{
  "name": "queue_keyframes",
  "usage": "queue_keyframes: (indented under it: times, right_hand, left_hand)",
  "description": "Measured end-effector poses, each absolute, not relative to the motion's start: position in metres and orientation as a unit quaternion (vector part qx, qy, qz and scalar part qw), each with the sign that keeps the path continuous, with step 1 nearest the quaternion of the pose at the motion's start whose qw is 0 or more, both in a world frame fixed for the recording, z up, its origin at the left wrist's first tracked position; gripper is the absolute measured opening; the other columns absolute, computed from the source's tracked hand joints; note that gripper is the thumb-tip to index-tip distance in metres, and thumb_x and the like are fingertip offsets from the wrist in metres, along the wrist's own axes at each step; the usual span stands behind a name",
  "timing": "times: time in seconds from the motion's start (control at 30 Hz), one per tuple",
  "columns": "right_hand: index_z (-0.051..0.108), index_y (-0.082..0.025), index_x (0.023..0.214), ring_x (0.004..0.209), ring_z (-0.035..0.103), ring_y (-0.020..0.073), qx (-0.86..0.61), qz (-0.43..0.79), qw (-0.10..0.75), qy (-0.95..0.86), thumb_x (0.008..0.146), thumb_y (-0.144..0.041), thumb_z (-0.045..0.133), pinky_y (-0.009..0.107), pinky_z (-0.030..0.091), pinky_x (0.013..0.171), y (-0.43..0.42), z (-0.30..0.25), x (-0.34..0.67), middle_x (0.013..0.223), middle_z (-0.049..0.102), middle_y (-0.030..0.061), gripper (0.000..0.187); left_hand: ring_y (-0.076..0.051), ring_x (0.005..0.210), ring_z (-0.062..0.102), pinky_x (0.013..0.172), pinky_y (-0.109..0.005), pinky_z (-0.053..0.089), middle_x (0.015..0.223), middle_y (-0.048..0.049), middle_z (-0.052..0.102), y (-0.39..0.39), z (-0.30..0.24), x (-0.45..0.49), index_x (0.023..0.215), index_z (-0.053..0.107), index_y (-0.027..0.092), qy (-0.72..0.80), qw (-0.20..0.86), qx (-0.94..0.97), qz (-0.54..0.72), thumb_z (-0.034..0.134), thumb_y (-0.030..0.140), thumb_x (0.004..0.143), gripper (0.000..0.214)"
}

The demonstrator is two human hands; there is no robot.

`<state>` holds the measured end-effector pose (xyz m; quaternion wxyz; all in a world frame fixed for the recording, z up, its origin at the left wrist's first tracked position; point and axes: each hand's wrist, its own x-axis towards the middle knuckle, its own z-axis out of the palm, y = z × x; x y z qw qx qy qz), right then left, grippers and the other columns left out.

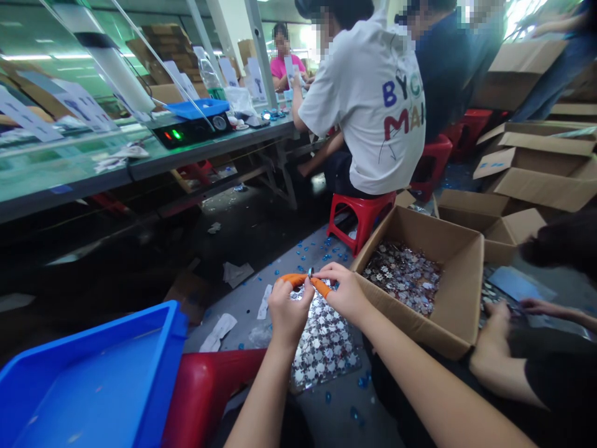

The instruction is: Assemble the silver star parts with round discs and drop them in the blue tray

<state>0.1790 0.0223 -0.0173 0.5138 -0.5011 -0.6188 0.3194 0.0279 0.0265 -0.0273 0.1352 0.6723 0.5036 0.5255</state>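
My left hand (290, 309) and my right hand (344, 291) meet in front of me, both closed in a pinch. Between the fingertips is a small round shiny piece (310, 272), held on edge; its exact kind is too small to make out. Orange covers sit on a finger of each hand. Below the hands lies a flat panel of silver gear-shaped pieces (323, 348), set close together in rows. To the right of my right hand stands an open cardboard box (459, 255) with many loose shiny pieces (405, 277) inside.
A blue tray (158, 367) rests on a red stool (209, 379) at left. Blue bits and paper scraps (219, 330) litter the floor. A person in a white shirt (373, 112) sits ahead by the workbench (69, 180). Another person's hands (497, 320) are at right.
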Motion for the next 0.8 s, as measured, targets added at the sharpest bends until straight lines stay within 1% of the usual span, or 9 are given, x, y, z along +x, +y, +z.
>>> queue_keyframes:
  times: [0.07,0.17,0.27,0.43,0.53,0.63,0.8]
  right_hand:
    - [0.079,-0.018,0.091,0.077,0.060,0.0169,-0.507,0.318,0.524,-0.607,0.078,-0.014,0.070,0.029,0.047,0.064,0.024,-0.019,0.178,0.089,0.069,0.0062,0.016]
    - [0.076,-0.017,0.084,0.067,0.051,0.0145,-0.514,0.301,0.533,-0.601,0.078,-0.015,0.069,0.028,0.044,0.061,0.025,-0.020,0.176,0.085,0.067,0.0055,0.010]
    - [0.071,-0.017,0.081,0.069,0.050,0.0147,-0.509,0.284,0.534,-0.612,0.079,-0.016,0.066,0.028,0.043,0.062,0.023,-0.018,0.175,0.083,0.065,0.0048,0.006]
    - [0.066,-0.017,0.079,0.072,0.052,0.0152,-0.485,0.296,0.540,-0.620,0.080,-0.017,0.064,0.028,0.044,0.064,0.023,-0.015,0.176,0.085,0.064,0.0050,0.003]
    - [0.065,-0.018,0.079,0.073,0.054,0.0155,-0.481,0.308,0.542,-0.616,0.079,-0.018,0.065,0.028,0.044,0.065,0.024,-0.016,0.178,0.086,0.064,0.0052,0.001]
    - [0.064,-0.018,0.079,0.074,0.053,0.0156,-0.475,0.322,0.538,-0.618,0.078,-0.018,0.067,0.029,0.044,0.066,0.024,-0.017,0.179,0.086,0.064,0.0044,0.003]
    - [0.064,-0.018,0.081,0.075,0.053,0.0154,-0.460,0.343,0.535,-0.620,0.080,-0.021,0.068,0.028,0.044,0.067,0.022,-0.015,0.181,0.087,0.063,0.0038,0.005]
  left_hand:
    - [-0.018,0.076,0.060,0.074,-0.031,0.048,0.082,-0.0040,0.069,0.026,-0.027,0.028,0.086,0.073,0.018,0.482,0.095,0.698,0.522,0.068,0.024,0.087,0.007]
    - [-0.019,0.081,0.061,0.077,-0.032,0.049,0.086,-0.0052,0.070,0.027,-0.029,0.029,0.090,0.072,0.017,0.455,0.056,0.722,0.519,0.069,0.021,0.087,0.006]
    - [-0.019,0.081,0.061,0.077,-0.032,0.049,0.086,-0.0058,0.069,0.027,-0.030,0.031,0.089,0.071,0.016,0.449,0.042,0.725,0.521,0.069,0.020,0.087,0.005]
    - [-0.016,0.072,0.058,0.071,-0.030,0.047,0.081,-0.0030,0.068,0.027,-0.029,0.031,0.085,0.072,0.018,0.463,0.101,0.703,0.531,0.070,0.021,0.086,0.003]
    - [-0.015,0.072,0.057,0.070,-0.029,0.047,0.080,-0.0024,0.068,0.026,-0.026,0.031,0.085,0.071,0.018,0.455,0.135,0.700,0.533,0.070,0.020,0.086,0.003]
    - [-0.015,0.072,0.057,0.069,-0.029,0.046,0.079,-0.0023,0.067,0.025,-0.022,0.031,0.084,0.071,0.019,0.451,0.151,0.697,0.537,0.069,0.020,0.086,0.003]
    - [-0.016,0.073,0.058,0.069,-0.028,0.047,0.079,-0.0024,0.067,0.024,-0.018,0.031,0.082,0.072,0.019,0.470,0.181,0.673,0.542,0.069,0.022,0.085,0.005]
